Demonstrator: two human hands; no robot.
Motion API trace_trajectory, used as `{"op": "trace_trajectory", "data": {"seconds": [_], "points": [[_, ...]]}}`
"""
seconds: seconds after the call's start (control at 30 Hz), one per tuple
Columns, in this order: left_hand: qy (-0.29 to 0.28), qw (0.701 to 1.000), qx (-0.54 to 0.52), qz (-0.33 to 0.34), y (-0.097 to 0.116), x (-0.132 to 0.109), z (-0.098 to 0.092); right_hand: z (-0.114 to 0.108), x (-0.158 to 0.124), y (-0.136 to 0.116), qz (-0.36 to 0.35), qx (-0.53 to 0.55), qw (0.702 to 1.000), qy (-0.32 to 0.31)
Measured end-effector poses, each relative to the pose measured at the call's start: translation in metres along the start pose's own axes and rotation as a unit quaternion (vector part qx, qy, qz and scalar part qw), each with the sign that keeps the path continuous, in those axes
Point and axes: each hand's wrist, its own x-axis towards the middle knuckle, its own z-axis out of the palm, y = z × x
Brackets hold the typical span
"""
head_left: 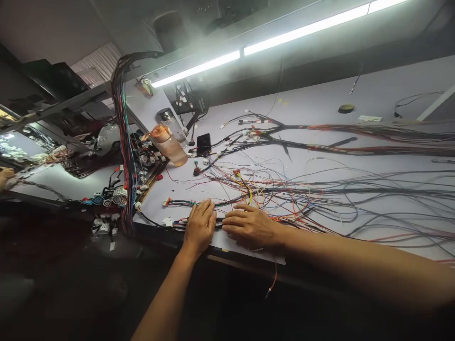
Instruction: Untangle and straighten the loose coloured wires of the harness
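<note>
Near the front edge of the white worktop, my left hand (pixel 201 226) lies flat across a dark wire bundle (pixel 218 223), its fingers stretched out side by side. My right hand (pixel 250 227) rests just to the right over the same wires, fingers extended leftward; what is under its palm is hidden. Left of my left hand, the bundle ends in a white connector (pixel 168 221). Just behind it lies a red-and-white connector (pixel 166 202) on another wire run. A red connector (pixel 237 173) with yellow wires sits behind my right hand.
Two taped wire harnesses (pixel 320 147) run along the back. A black phone (pixel 204 144), an orange-lidded bottle (pixel 170 146) and a tape roll (pixel 346 109) stand beyond. A thick cable bundle (pixel 122 132) hangs at left. One red wire (pixel 275 274) dangles over the front edge. Another person's hand (pixel 6 174) shows far left.
</note>
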Motion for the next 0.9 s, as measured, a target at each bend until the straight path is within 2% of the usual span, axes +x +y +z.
{"op": "trace_trajectory", "data": {"seconds": [0.13, 0.37, 0.43, 0.5, 0.57, 0.63, 0.77, 0.9], "points": [[-0.010, 1.000, -0.001, -0.014, 0.007, -0.001, -0.005, 0.000, 0.000, -0.008, 0.040, 0.010, 0.999, -0.022], [-0.035, 0.996, -0.059, -0.063, 0.015, 0.001, -0.017, 0.004, -0.004, -0.014, 0.044, -0.002, 0.999, 0.004], [-0.024, 0.989, -0.096, -0.110, 0.017, 0.009, -0.022, 0.003, -0.005, -0.016, 0.040, -0.003, 0.999, 0.000], [-0.010, 0.975, -0.120, -0.185, 0.018, 0.023, -0.026, 0.002, -0.005, -0.018, 0.043, -0.008, 0.999, -0.001], [-0.019, 0.956, -0.138, -0.257, 0.018, 0.040, -0.028, 0.001, -0.005, -0.019, 0.042, -0.015, 0.999, 0.006], [-0.043, 0.942, -0.162, -0.292, 0.018, 0.058, -0.027, 0.001, -0.004, -0.020, 0.037, -0.016, 0.999, 0.019], [-0.054, 0.947, -0.151, -0.278, 0.022, 0.094, -0.018, 0.004, -0.003, -0.020, 0.029, -0.003, 0.999, 0.028], [-0.089, 0.971, -0.108, -0.196, 0.030, 0.119, -0.005, 0.003, -0.003, -0.018, 0.043, 0.004, 0.999, 0.003]]}}
